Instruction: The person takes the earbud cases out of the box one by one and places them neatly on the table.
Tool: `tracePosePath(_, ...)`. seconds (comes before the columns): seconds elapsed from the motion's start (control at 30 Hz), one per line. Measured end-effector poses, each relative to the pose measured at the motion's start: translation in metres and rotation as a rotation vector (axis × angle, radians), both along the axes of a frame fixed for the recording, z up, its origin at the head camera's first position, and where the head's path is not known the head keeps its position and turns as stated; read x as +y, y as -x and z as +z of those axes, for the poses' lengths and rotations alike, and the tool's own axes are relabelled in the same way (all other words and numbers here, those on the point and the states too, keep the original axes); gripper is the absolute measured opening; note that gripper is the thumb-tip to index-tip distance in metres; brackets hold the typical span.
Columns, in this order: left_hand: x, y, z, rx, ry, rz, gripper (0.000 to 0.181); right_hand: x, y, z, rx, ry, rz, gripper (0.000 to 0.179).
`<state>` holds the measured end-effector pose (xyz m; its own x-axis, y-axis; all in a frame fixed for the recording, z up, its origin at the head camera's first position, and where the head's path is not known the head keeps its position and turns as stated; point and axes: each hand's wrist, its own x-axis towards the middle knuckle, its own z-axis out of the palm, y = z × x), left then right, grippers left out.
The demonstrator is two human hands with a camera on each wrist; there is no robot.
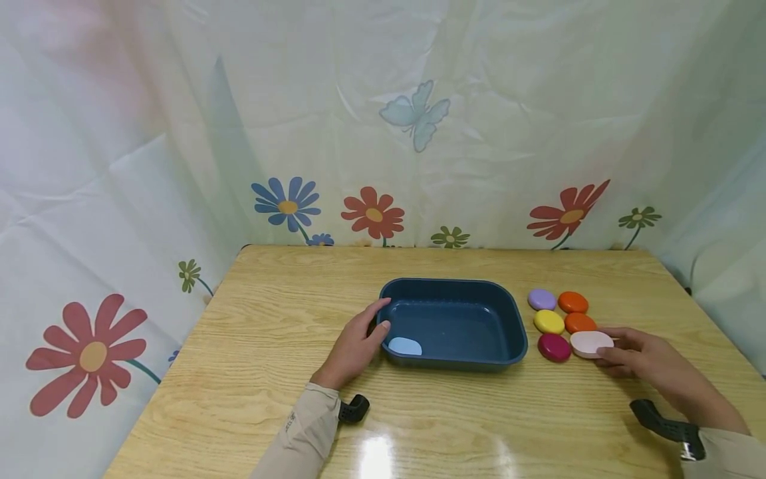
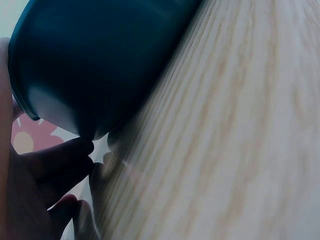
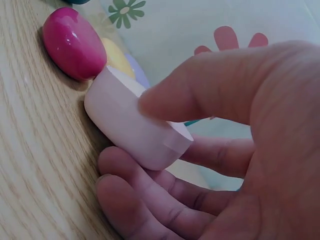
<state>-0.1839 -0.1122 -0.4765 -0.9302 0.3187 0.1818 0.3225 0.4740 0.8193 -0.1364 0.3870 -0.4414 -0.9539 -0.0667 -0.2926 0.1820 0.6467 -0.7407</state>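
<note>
A dark blue plastic basin [image 1: 445, 364] stands on the wooden table, a light blue soap bar [image 1: 405, 346] in its near left corner. At the basin's left end, my left hand [image 1: 354, 346] holds the rim. The left wrist view shows some of its fingers [image 2: 60, 160] below the outer wall. My right hand [image 1: 643, 359] pinches a pale pink soap bar [image 3: 125, 117] between thumb and fingers. This bar is tilted in the right wrist view, close to the tabletop. Just left of it lies a magenta soap bar [image 1: 554, 347].
Behind the pink bar are a yellow soap bar [image 1: 548, 322], a lilac one [image 1: 542, 299] and two orange ones, one nearer [image 1: 580, 323] and one farther [image 1: 572, 302]. A flower-printed curtain [image 1: 479, 166] hangs behind the table [image 1: 269, 313].
</note>
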Motion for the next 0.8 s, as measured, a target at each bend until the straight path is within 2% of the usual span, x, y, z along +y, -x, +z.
tracePosePath(0.17, 0.000, 0.000, -0.001, -0.004, -0.001, -0.002, 0.047, 0.000, -0.001, -0.001, 0.006, -0.021, -0.013, 0.080)
tracePosePath(0.4, 0.001, 0.001, -0.002, -0.002, 0.003, -0.012, 0.049, 0.002, -0.001, 0.005, 0.008, -0.088, -0.036, 0.077)
tracePosePath(0.6, 0.001, 0.000, -0.001, 0.002, -0.002, -0.010, 0.049, 0.001, -0.002, 0.012, 0.097, -0.142, -0.050, 0.069)
tracePosePath(0.8, 0.000, 0.000, -0.001, 0.003, -0.002, -0.003, 0.048, -0.018, 0.004, 0.016, 0.187, -0.055, -0.049, 0.063)
